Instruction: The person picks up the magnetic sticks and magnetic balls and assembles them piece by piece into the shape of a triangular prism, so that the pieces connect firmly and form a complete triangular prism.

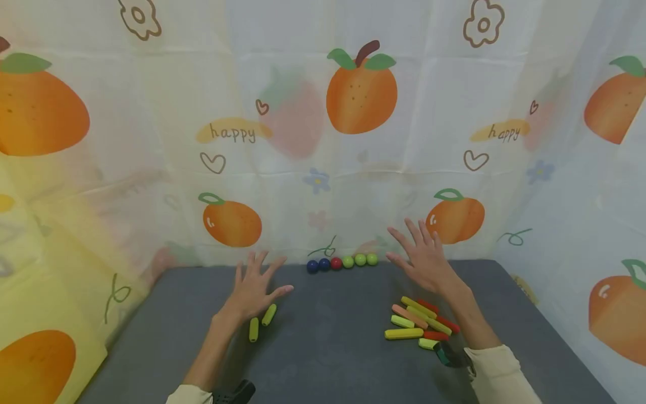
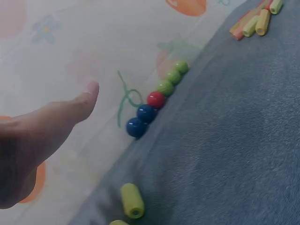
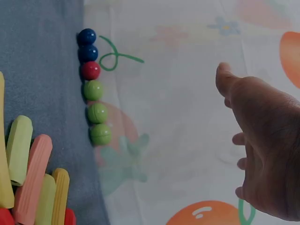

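My left hand [image 1: 252, 292] hovers over the left part of the table with its fingers spread, holding nothing. Just below it lie two short yellow-green sticks [image 1: 254, 329], apart from each other. On the right, my right hand [image 1: 423, 258] is raised, fingers spread and nothing in it. Under that wrist is a loose pile of colored sticks [image 1: 404, 334] in yellow, light green, salmon and red. Along the table's back edge, a row of balls [image 1: 336, 263] runs from dark blue through red to green; the right wrist view shows the green balls [image 3: 97, 113] close together.
The dark grey table [image 1: 328, 348] ends at a hanging cloth [image 1: 353, 196] printed with oranges, which also covers both sides. Dark wrist devices show on both arms, one of them a wrist camera [image 1: 446, 354] beside the stick pile.
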Tool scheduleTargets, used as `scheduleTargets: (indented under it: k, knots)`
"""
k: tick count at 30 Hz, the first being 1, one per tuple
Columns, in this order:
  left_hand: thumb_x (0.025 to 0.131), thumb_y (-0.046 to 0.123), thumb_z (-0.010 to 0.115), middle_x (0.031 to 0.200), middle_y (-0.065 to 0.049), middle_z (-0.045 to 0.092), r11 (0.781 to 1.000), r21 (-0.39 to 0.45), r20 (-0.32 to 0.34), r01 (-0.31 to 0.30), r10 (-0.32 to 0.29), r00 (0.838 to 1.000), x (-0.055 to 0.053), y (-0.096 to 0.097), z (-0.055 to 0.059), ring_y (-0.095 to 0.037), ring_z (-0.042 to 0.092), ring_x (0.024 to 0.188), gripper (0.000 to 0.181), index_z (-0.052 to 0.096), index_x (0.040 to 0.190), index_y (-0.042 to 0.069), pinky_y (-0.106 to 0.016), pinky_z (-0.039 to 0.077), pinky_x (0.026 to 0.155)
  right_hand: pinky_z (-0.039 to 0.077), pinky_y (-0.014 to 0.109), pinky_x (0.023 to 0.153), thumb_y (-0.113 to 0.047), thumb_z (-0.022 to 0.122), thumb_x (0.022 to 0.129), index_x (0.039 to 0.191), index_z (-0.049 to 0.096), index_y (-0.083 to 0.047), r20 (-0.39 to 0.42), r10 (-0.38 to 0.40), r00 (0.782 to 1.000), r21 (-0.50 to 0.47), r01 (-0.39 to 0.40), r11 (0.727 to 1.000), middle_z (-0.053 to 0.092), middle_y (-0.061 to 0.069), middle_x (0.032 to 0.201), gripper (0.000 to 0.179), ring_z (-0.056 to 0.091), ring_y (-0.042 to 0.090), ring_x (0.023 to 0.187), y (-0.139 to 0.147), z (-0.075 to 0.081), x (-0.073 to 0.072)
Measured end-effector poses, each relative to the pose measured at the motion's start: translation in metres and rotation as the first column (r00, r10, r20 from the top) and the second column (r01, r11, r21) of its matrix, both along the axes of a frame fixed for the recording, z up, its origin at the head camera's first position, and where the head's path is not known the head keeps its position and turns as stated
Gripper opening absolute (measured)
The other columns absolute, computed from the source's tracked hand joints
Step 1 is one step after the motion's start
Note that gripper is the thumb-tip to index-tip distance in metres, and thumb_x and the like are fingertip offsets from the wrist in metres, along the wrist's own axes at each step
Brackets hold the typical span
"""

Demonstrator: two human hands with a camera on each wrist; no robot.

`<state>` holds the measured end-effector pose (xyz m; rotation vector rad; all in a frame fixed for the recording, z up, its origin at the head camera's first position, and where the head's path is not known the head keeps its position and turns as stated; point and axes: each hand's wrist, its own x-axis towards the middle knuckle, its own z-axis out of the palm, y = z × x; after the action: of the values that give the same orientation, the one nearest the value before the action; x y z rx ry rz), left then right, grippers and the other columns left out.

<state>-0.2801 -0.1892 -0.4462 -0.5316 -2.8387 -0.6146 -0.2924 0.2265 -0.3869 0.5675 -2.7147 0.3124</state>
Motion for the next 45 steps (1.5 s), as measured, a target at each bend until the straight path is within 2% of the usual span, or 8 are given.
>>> scheduleTargets:
  k: [8,12,21,26,32,38,41,45]
  knots:
    - [0.102,0.039,0.067,0.165,-0.031,0.029,1.0,-0.019,0.081,0.023,-0.022,0.996,-0.024,0.032,-0.022,-0.059,0.026,0.153,0.069,0.04,0.16,0.013,-0.078,0.019,0.119,0.032,0.076,0.114,-0.037,0.067,0.102,0.156,0.047,-0.014,0.006,0.031,1.0,0.047,-0.031,0.998,0.037,0.029,0.163,0.061,0.033,0.056,0.15,0.005,-0.011,0.027]
    - [0.104,0.033,0.066,0.165,-0.027,0.034,1.0,-0.02,0.134,0.009,-0.006,0.991,-0.036,0.046,-0.034,-0.051,0.032,0.153,0.065,0.04,0.159,0.01,-0.076,0.025,0.118,0.046,0.069,0.104,-0.033,0.068,0.102,0.15,0.053,-0.009,0.12,0.081,0.989,0.076,-0.091,0.993,0.049,0.028,0.153,0.056,0.05,0.053,0.138,0.014,-0.016,0.048]
    - [0.103,0.022,0.065,0.168,-0.026,0.029,0.999,-0.033,0.161,0.02,-0.014,0.987,-0.062,0.058,-0.046,-0.06,0.027,0.151,0.066,0.036,0.161,0.006,-0.078,0.029,0.114,0.056,0.043,0.083,-0.031,0.072,0.099,0.139,0.062,-0.008,0.54,0.177,0.823,0.024,-0.225,0.974,0.067,0.012,0.128,0.047,0.067,0.023,0.101,0.033,-0.033,0.086]
    - [0.103,0.023,0.065,0.166,-0.022,0.036,0.994,-0.113,0.171,0.003,0.017,0.985,-0.07,0.057,-0.048,-0.055,0.032,0.151,0.064,0.039,0.16,0.007,-0.075,0.027,0.117,0.057,0.031,0.077,-0.027,0.082,0.091,0.129,0.066,-0.01,0.481,0.241,0.843,0.085,-0.319,0.944,0.066,0.008,0.127,0.045,0.068,0.019,0.099,0.027,-0.054,0.099]
    - [0.099,0.028,0.072,0.142,-0.02,0.063,0.982,-0.189,0.05,-0.018,0.028,0.998,-0.062,0.063,-0.051,-0.047,0.059,0.128,0.048,0.061,0.14,0.006,-0.066,0.042,0.108,0.057,0.041,0.079,-0.027,0.085,0.086,0.123,0.067,-0.015,0.409,0.236,0.882,0.107,-0.303,0.947,0.067,0.004,0.118,0.043,0.066,0.023,0.1,0.035,-0.072,0.102]
    - [0.091,0.024,0.082,0.108,-0.013,0.073,0.985,-0.14,-0.022,0.099,-0.103,0.994,-0.041,0.072,-0.048,-0.036,0.068,0.099,0.029,0.073,0.112,0.006,-0.056,0.055,0.088,0.051,0.029,0.066,-0.01,0.087,0.083,0.114,0.064,-0.014,0.368,0.214,0.905,0.073,-0.258,0.963,0.069,-0.001,0.1,0.038,0.061,0.011,0.08,0.041,-0.079,0.109]
    - [0.091,0.021,0.082,0.111,-0.013,0.073,0.979,-0.059,0.023,0.194,-0.193,0.981,-0.02,0.074,-0.042,-0.033,0.069,0.103,0.032,0.072,0.115,0.004,-0.053,0.054,0.093,0.051,0.027,0.066,-0.01,0.081,0.09,0.106,0.066,-0.016,0.328,0.24,0.913,0.041,-0.268,0.963,0.07,-0.004,0.095,0.023,0.061,0.007,0.078,0.034,-0.078,0.113]
    - [0.093,0.024,0.08,0.117,-0.011,0.075,0.94,0.041,0.085,0.34,-0.342,0.936,0.012,0.073,-0.036,-0.029,0.07,0.109,0.036,0.071,0.122,0.003,-0.049,0.055,0.097,0.055,0.026,0.076,-0.01,0.076,0.095,0.108,0.071,-0.016,0.363,0.317,0.876,-0.02,-0.333,0.943,0.072,-0.005,0.099,0.015,0.066,0.008,0.089,0.014,-0.077,0.113]
